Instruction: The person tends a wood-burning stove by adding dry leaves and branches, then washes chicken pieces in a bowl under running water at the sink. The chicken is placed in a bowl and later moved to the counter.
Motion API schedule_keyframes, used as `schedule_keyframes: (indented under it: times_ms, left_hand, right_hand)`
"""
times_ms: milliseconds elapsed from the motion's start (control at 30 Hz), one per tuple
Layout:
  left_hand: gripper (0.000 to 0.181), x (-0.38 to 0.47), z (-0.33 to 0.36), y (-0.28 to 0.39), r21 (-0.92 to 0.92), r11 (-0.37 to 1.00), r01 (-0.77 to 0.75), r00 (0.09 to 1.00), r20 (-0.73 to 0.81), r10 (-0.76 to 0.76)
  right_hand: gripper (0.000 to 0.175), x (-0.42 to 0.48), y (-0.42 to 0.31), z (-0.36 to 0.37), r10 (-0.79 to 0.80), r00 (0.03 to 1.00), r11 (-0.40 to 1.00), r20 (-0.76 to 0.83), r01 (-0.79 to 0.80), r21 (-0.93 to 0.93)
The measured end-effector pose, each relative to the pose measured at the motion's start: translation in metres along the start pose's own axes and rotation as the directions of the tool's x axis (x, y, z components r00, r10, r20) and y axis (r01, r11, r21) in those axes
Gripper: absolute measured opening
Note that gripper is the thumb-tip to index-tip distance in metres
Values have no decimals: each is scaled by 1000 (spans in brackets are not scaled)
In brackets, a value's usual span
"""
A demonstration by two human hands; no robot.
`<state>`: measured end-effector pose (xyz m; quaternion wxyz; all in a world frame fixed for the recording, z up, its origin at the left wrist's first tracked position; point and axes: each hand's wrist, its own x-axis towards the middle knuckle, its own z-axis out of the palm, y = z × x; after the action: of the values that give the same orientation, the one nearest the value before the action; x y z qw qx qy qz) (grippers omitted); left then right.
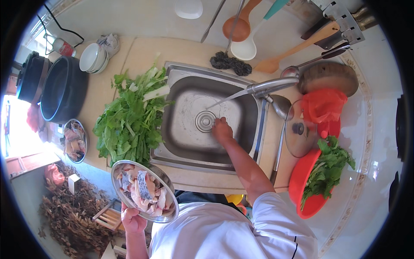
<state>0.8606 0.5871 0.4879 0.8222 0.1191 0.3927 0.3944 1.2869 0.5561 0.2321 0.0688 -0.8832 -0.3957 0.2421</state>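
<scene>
My left hand [133,220] grips the rim of a stainless steel bowl [171,191], thumb on the near edge. Cut fish pieces [145,187], some with grey scaly skin, fill the tilted bowl. Down in the stainless steel sink [181,147], my right hand [222,130] reaches to the right edge of the drain strainer [206,121]. Its fingers are curled, and whether they hold anything is hidden. Water runs in a stream [228,98] from the metal faucet [275,84] towards the drain. Leafy greens [129,119] with pale stalks lie against the sink's left rim.
At left are a dark pot [69,90], stacked white bowls [93,58] and another dish of fish pieces [75,140]. A glass lid [300,139] and a red basin [300,184] of greens stand right. Ladles [244,48] and a wooden spatula [291,53] hang behind the sink.
</scene>
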Motion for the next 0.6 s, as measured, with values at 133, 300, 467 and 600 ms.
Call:
schedule_keyframes:
  times_ms: [133, 300, 467, 600]
  left_hand:
    - [87, 1, -3, 4, -15, 1000, -13, 1000, -17, 13]
    - [87, -4, -4, 11, 60, 996, -59, 997, -52, 62]
    - [86, -2, -5, 14, 65, 997, -43, 999, 16, 42]
    - [86, -1, 13, 13, 69, 996, -48, 998, 48, 45]
  right_hand:
    - [32, -1, -11, 3, -136, 989, 989, 63, 133, 60]
    - [35, 21, -8, 37, -154, 988, 980, 24, 149, 131]
    - [34, 33, 1, 53, -110, 994, 969, 16, 104, 222]
    - [46, 22, -28, 7, 62, 968, 975, 243, -111, 194]
